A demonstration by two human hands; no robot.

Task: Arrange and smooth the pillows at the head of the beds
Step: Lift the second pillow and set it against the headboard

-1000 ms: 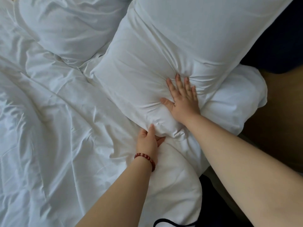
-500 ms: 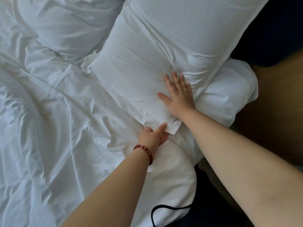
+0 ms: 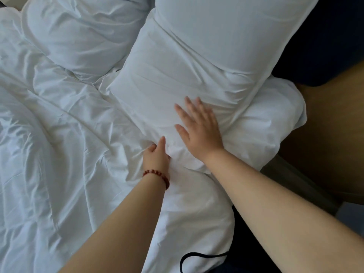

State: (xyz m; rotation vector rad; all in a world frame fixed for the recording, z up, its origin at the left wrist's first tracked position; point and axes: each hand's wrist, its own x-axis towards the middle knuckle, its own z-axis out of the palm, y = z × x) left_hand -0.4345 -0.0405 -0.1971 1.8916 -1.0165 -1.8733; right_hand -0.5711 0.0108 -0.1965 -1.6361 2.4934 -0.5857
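Two pillows sit at the head of the bed (image 3: 51, 158), smoothing half done: right hand (image 3: 200, 133), fingers spread flat, presses the creased right pillow (image 3: 173, 79), left hand (image 3: 157, 157) grips its near corner, left pillow (image 3: 78, 36) still rumpled.

Matt white cloth on near pillow (image 3: 197, 66), faint woven stripe, creased under your palm. Same cloth on far pillow (image 3: 78, 36), softly rumpled. White cloth duvet (image 3: 49, 154): slight sheen, heavily wrinkled. On your L wrist, bracelet (image 3: 157, 175): dark red beads, glossy. Black cord (image 3: 189, 257): smooth, looks plastic. To your R, brown surface (image 3: 334, 134): wood-look, smooth, satin.
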